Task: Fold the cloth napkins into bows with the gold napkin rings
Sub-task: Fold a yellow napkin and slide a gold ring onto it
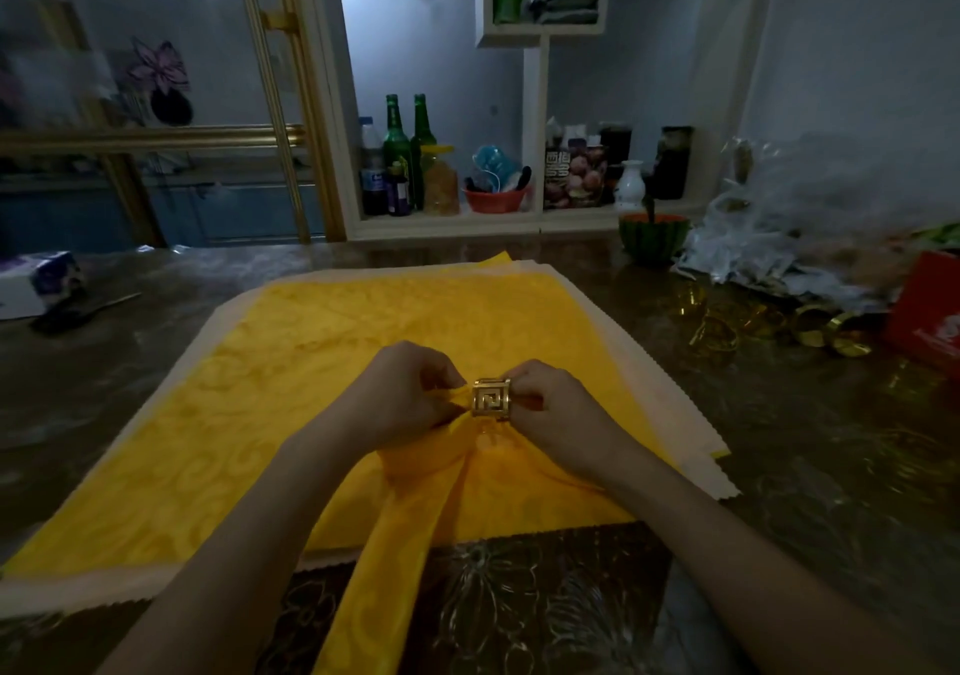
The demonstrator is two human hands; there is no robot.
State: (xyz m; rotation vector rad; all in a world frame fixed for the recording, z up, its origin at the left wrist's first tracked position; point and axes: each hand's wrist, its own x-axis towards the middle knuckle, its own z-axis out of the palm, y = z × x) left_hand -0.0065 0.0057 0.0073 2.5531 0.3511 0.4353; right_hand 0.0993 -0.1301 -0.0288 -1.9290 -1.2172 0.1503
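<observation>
Left hand (pixel 410 394) pinches gathered yellow napkin (pixel 415 508) fabric; right hand (pixel 553 404) grips the gold napkin ring (pixel 491 400), which sits between both sets of fingertips, threaded on the napkin above a spread yellow cloth (pixel 291 378).

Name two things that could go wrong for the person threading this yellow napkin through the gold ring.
1. The gold ring sits pinched between the left hand and right hand; the gathered yellow napkin might bunch unevenly, giving a lopsided bow.
2. The napkin's tail hangs over the table edge, so its weight might drag the cloth back out.
</observation>
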